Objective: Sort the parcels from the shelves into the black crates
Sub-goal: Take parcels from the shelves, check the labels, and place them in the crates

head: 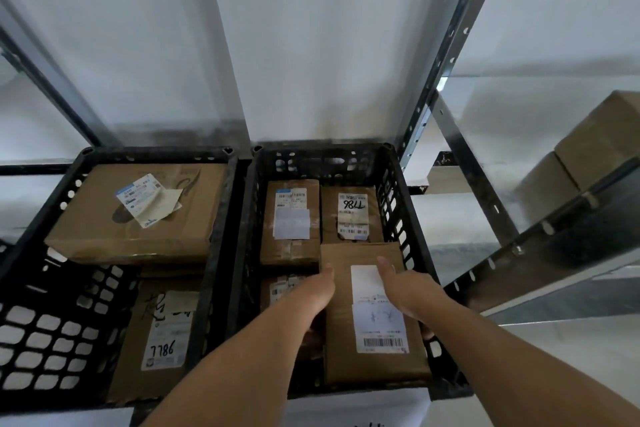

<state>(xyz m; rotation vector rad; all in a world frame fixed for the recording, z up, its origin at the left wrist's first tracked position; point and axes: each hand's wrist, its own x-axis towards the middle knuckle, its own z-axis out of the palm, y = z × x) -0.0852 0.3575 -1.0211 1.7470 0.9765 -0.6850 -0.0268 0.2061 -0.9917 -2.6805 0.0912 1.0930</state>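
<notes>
Two black crates stand side by side. Over the right crate [412,218] I hold a flat brown parcel [341,350] with a white barcode label. My left hand [311,298] grips its left edge, fingers underneath. My right hand [410,291] grips its right edge, thumb on top. Under and behind it lie three labelled parcels: one at the back left [291,218], one marked 7786 at the back right [351,215], one partly hidden at the front left [280,288]. The left crate [45,322] holds a large box [138,215] and a parcel marked 7786 [162,333].
A grey perforated shelf upright [446,55] rises behind the right crate. On the shelf at the far right sit brown cardboard boxes [599,146]. A grey shelf beam [554,229] slants across the right side. White wall panels stand behind the crates.
</notes>
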